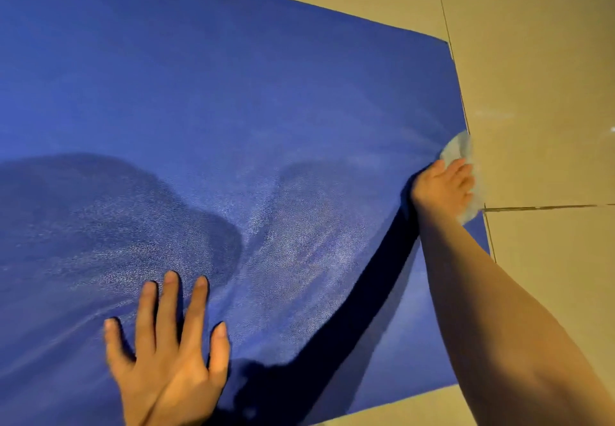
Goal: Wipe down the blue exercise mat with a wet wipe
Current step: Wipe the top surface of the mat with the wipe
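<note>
Across most of the view, from nine o'clock through the centre to about three o'clock, lies the blue exercise mat (233, 109), spread flat on a floor of beige tiles (539, 59). Its right edge runs from roughly one o'clock down toward four o'clock, close beside a dark grout line (446, 13) between the tiles, and a second grout line leaves that edge toward three o'clock. At about three o'clock the right hand (444, 187) sits on the mat's right edge with the bare forearm reaching in from five o'clock. Its fingers are curled down over a pale wet wipe (461, 149), pressing it against the mat; the wipe bunches out beyond the fingertips at the top and shows again below the hand, overlapping the edge of the mat onto the tile. At about seven o'clock the left hand (166, 352) lies palm down on the mat, fingers straight and spread, thumb out toward the centre, holding nothing. Between the two hands the mat's textured surface shows pale, shiny streaks curving from the middle toward the wipe. Dark shadows fall on the mat: a broad one at nine o'clock, a rounder one near the centre, and a narrow band running alongside the right forearm.
</note>
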